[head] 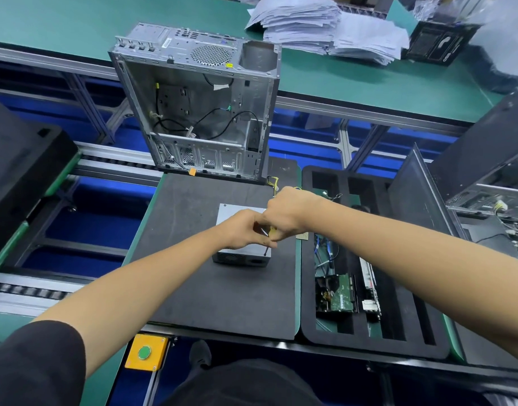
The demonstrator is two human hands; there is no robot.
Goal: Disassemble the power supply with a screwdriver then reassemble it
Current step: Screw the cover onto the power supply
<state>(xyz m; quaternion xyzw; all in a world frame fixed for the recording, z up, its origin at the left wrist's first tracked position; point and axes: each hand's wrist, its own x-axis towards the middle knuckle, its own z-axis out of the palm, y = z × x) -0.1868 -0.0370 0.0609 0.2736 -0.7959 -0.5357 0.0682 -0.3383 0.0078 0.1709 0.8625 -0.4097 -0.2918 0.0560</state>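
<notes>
Both hands (263, 227) directly over power supply (240, 256), gripping screwdriver (265, 249).

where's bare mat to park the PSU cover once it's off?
Free: the black mat left of and in front of the power supply, out to its near edge, and the strip between the supply and the open case. Crowded: the foam tray on the right, with boards and cables in its slots, and the spot over the supply where both hands work the screwdriver.
</notes>
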